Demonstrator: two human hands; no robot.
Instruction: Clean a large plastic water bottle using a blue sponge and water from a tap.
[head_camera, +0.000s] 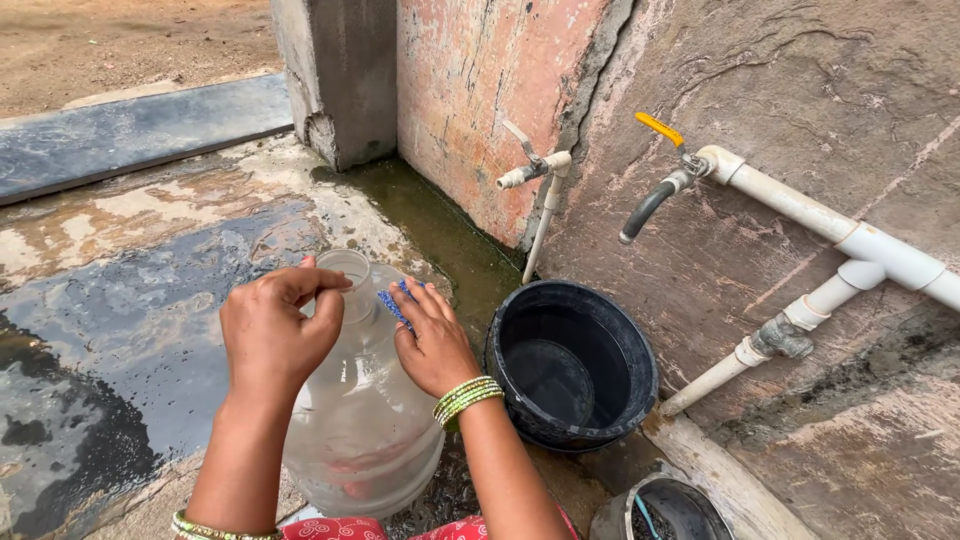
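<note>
STEP: I scrub the clear water jug (360, 420) neck | LEFT: left hand (272, 335) fingers pinched on the rim | RIGHT: right hand (432, 345) fingers closed around the blue scrubber (393, 303) | NEXT: likely needs a steady jug.

A single head-worn camera looks steeply down and forward from above the person's forearms, close over a clear water jug (362, 400). It faces a stained wall (800, 80) with white pipes (800, 205).
</note>
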